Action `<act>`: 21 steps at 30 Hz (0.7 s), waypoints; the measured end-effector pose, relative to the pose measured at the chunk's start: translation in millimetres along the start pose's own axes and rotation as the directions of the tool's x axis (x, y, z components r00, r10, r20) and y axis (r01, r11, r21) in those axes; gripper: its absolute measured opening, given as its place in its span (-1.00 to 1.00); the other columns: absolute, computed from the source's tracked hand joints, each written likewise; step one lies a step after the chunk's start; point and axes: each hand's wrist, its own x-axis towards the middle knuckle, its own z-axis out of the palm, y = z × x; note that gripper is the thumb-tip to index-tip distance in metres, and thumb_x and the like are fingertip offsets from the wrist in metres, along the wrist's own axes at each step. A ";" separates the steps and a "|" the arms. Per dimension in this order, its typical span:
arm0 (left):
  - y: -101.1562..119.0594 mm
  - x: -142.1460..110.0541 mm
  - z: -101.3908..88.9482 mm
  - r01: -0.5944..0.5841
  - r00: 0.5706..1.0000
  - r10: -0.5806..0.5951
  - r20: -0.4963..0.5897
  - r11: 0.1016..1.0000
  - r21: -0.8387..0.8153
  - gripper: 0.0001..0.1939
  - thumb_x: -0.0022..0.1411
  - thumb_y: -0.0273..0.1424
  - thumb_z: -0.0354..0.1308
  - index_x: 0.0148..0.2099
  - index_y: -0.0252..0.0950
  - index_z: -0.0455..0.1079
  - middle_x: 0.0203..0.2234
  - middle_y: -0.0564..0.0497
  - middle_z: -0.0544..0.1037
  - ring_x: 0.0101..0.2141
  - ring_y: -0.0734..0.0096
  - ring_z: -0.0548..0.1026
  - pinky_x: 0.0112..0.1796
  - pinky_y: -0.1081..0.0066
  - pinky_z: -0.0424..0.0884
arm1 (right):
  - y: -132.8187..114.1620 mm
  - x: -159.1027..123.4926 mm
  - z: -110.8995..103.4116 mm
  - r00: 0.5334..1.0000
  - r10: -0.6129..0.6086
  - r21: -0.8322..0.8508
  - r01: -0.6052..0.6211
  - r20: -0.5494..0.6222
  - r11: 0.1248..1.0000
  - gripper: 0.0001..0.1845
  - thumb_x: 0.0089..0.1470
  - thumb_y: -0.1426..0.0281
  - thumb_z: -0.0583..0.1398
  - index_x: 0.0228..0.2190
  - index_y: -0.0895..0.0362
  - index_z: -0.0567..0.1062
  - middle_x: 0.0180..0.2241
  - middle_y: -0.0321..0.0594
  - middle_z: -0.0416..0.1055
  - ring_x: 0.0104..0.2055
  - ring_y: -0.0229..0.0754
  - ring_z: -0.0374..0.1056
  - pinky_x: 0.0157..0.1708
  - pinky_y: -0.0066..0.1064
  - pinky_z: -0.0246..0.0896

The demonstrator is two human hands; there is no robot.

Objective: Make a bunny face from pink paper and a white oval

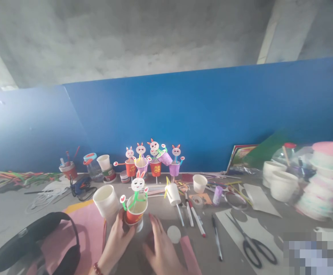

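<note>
My left hand point(119, 236) is wrapped round a red paper cup point(134, 217) with a paper rabbit face point(138, 184) and green arms rising out of it. Heart-marked paper paws tip the arms. Just right of the cup, my right hand point(160, 244) is held with its fingers stretched out, holding nothing. Close by lie a white paper disc point(174, 234) and a pink paper strip point(189, 254). A white cup point(106, 201) stands left of the held one. Behind it, several finished rabbit cups point(155, 168) in red and purple stand along the blue partition.
Scissors point(250, 240) lie on white paper at the right, near a black pen point(217, 237) and red-capped markers point(197, 219). Black headphones point(37, 233) rest on pink paper at the left. A glue gun point(82, 187) sits farther back. Stacked tubs point(326, 179) stand far right.
</note>
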 end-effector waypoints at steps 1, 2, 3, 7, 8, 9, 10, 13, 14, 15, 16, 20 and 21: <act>0.5 -1.0 -0.7 -0.001 1.000 0.002 0.003 1.000 -0.007 -0.49 0.17 -0.25 0.16 0.13 -0.28 0.20 -0.05 -0.23 0.57 -0.04 -0.03 0.56 -0.04 0.05 0.48 | -2.5 8.4 5.6 0.999 0.046 0.036 -0.047 0.019 0.998 -0.10 -0.09 0.60 0.18 0.29 0.19 0.06 0.17 0.09 0.34 0.11 0.07 0.39 -0.03 -0.21 0.44; 1.7 -2.7 -1.5 -0.003 1.000 0.003 0.007 1.000 -0.015 -0.49 0.17 -0.26 0.16 0.14 -0.27 0.19 -0.02 -0.23 0.56 -0.02 -0.03 0.55 -0.03 0.06 0.48 | -5.2 16.4 9.9 0.994 0.097 0.065 -0.100 0.043 0.993 -0.09 -0.08 0.58 0.19 0.30 0.19 0.04 0.11 0.07 0.41 0.01 0.03 0.46 -0.09 -0.24 0.46; 3.3 -5.0 -2.7 -0.006 1.000 0.006 0.013 1.000 -0.024 -0.47 0.18 -0.26 0.16 0.16 -0.26 0.18 0.01 -0.23 0.55 0.01 -0.02 0.53 0.00 0.07 0.47 | -7.8 23.4 13.2 0.987 0.147 0.084 -0.152 0.065 0.985 -0.10 -0.08 0.58 0.20 0.29 0.18 0.05 0.02 0.01 0.48 -0.09 -0.01 0.50 -0.15 -0.27 0.46; 9.3 -20.7 -14.3 -0.005 1.000 0.005 0.018 1.000 -0.011 -0.51 0.22 -0.20 0.18 0.15 -0.19 0.21 0.02 -0.16 0.53 -0.02 0.04 0.55 -0.04 0.16 0.50 | -12.7 36.3 20.2 0.966 0.239 0.076 -0.247 0.094 0.966 -0.20 -0.11 0.60 0.21 0.20 0.12 0.22 -0.28 -0.21 0.57 -0.32 -0.07 0.51 -0.30 -0.33 0.42; 9.2 -24.5 -19.3 0.007 1.000 -0.007 -0.020 1.000 0.022 -0.55 0.22 -0.16 0.18 0.10 -0.18 0.25 -0.04 -0.14 0.54 -0.08 0.06 0.58 -0.10 0.17 0.53 | -12.4 36.5 21.4 0.966 0.241 0.069 -0.248 0.091 0.966 -0.24 -0.11 0.59 0.22 0.16 0.12 0.26 -0.28 -0.21 0.57 -0.32 -0.07 0.50 -0.30 -0.33 0.41; 8.2 -27.2 -24.8 0.030 0.996 -0.025 -0.084 0.997 0.066 -0.60 0.22 -0.12 0.17 0.03 -0.18 0.28 -0.10 -0.11 0.55 -0.16 0.08 0.59 -0.18 0.19 0.55 | -11.6 36.1 22.4 0.966 0.242 0.063 -0.248 0.090 0.967 -0.27 -0.11 0.58 0.24 0.14 0.11 0.29 -0.26 -0.20 0.57 -0.31 -0.07 0.50 -0.30 -0.34 0.40; 6.1 -28.1 -30.6 0.054 0.982 -0.033 -0.188 0.992 0.111 -0.60 0.18 -0.06 0.19 -0.05 -0.18 0.29 -0.17 -0.09 0.54 -0.25 0.10 0.59 -0.24 0.18 0.55 | -10.6 35.6 23.3 0.967 0.239 0.057 -0.244 0.089 0.968 -0.30 -0.10 0.56 0.25 0.12 0.10 0.31 -0.23 -0.19 0.57 -0.30 -0.07 0.50 -0.29 -0.34 0.40; -5.5 -18.3 -46.7 0.149 0.895 -0.071 -0.441 0.978 0.145 -0.42 0.04 0.05 0.23 -0.04 -0.21 0.23 -0.12 -0.14 0.45 -0.21 0.03 0.54 -0.23 0.09 0.52 | -7.6 36.1 25.0 0.973 0.210 0.043 -0.215 0.097 0.976 -0.33 -0.09 0.52 0.29 0.10 0.08 0.35 -0.17 -0.17 0.56 -0.27 -0.06 0.49 -0.26 -0.35 0.38; -10.2 -11.4 -50.6 0.180 0.888 -0.105 -0.448 0.975 0.129 -0.31 -0.03 0.08 0.24 0.01 -0.24 0.19 -0.05 -0.19 0.41 -0.14 -0.04 0.51 -0.21 0.05 0.52 | -6.9 37.2 25.4 0.976 0.195 0.039 -0.199 0.103 0.979 -0.35 -0.08 0.51 0.30 0.09 0.08 0.36 -0.18 -0.16 0.56 -0.27 -0.06 0.49 -0.27 -0.34 0.38; -14.8 -3.5 -53.7 0.197 0.902 -0.131 -0.411 0.973 0.122 -0.24 -0.09 0.09 0.27 0.03 -0.26 0.19 -0.04 -0.22 0.41 -0.11 -0.10 0.50 -0.23 0.03 0.52 | -6.3 38.7 25.9 0.978 0.178 0.034 -0.183 0.107 0.983 -0.37 -0.07 0.49 0.30 0.09 0.10 0.37 -0.20 -0.15 0.56 -0.29 -0.05 0.48 -0.27 -0.33 0.38; -19.0 4.7 -55.8 0.203 0.919 -0.150 -0.363 0.973 0.113 -0.23 -0.13 0.08 0.27 0.02 -0.26 0.21 -0.08 -0.21 0.46 -0.13 -0.12 0.52 -0.26 0.04 0.53 | -5.9 40.7 26.5 0.981 0.163 0.031 -0.167 0.110 0.985 -0.39 -0.05 0.49 0.30 0.08 0.12 0.38 -0.22 -0.14 0.56 -0.30 -0.03 0.48 -0.28 -0.31 0.39; -29.9 32.7 -56.4 0.216 0.963 -0.200 -0.182 0.974 0.075 -0.50 -0.08 -0.01 0.22 -0.16 -0.23 0.33 -0.35 -0.09 0.64 -0.29 -0.04 0.62 -0.31 0.14 0.54 | -5.2 51.0 31.5 0.989 0.104 0.037 -0.108 0.101 0.993 -0.40 -0.06 0.56 0.28 0.07 0.17 0.39 -0.17 -0.07 0.55 -0.18 0.02 0.47 -0.19 -0.25 0.39; -31.4 37.8 -55.3 0.220 0.964 -0.206 -0.169 0.973 0.072 -0.52 -0.06 -0.03 0.21 -0.17 -0.23 0.35 -0.35 -0.10 0.65 -0.28 -0.05 0.63 -0.29 0.15 0.53 | -5.1 54.0 33.4 0.991 0.090 0.042 -0.094 0.098 0.995 -0.39 -0.07 0.58 0.28 0.07 0.16 0.39 -0.11 -0.06 0.54 -0.12 0.03 0.46 -0.14 -0.25 0.39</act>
